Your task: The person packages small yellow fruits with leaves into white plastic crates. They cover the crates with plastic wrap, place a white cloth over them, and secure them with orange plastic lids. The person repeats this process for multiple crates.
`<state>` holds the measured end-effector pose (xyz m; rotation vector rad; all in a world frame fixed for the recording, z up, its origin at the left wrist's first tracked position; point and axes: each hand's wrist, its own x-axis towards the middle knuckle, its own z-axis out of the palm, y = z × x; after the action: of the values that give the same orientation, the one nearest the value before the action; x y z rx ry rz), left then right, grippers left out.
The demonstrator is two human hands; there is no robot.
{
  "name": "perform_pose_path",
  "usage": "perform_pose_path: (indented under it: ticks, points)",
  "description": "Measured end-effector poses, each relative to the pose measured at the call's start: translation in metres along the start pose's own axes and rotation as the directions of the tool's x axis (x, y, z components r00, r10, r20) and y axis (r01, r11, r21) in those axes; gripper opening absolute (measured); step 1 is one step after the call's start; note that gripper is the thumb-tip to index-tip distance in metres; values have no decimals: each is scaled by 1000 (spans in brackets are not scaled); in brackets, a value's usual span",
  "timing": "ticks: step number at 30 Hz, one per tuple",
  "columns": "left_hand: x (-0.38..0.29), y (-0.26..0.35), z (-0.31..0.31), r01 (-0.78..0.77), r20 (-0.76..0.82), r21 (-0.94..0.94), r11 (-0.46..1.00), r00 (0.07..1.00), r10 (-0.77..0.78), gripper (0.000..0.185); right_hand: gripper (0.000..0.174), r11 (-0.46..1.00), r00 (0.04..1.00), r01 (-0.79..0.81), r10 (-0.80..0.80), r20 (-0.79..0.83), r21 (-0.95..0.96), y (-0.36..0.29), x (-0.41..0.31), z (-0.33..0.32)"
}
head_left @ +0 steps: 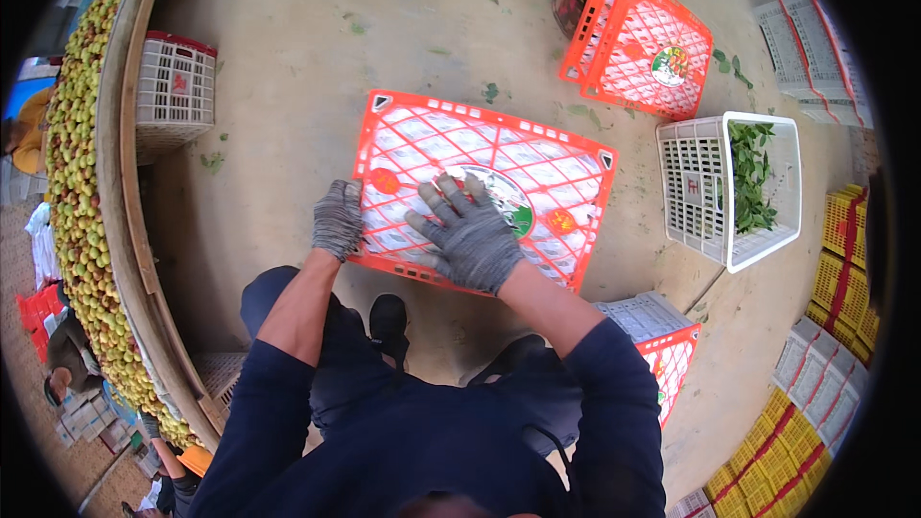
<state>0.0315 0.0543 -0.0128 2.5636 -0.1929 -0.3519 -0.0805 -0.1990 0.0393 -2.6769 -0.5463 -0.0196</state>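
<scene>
Before me is a plastic crate with a red lattice lid (446, 131), and white wrapped contents show through the lattice. My left hand (338, 219), in a grey knit glove, is at the crate's left edge; its fingers are bent there, and whether they grip the rim cannot be told. My gloved right hand (471, 234) lies flat on the lid with its fingers spread, partly over a round green and white label (519, 219). Red round stickers are on the lid on both sides of the label.
Red lattice lids (647, 50) lean by a round stool at the upper right. A white crate (691, 187) holding green leaves lies on its side at right. A long wooden-edged bin of fruit (86, 201) runs along the left, with people beyond it. Stacked crates (820, 374) line the far right.
</scene>
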Motion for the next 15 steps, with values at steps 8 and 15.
perform_pose_path:
  ticks: [8,15]
  points:
    - [13,-19,5,-141,-7,-159,977,990,141,36,57,999,1000,-12,12,13,-40,-4,4,-1]
    - [-8,8,6,156,-96,-236,959,979,-183,35,54,998,999,-30,28,-26,-60,-8,-1,3]
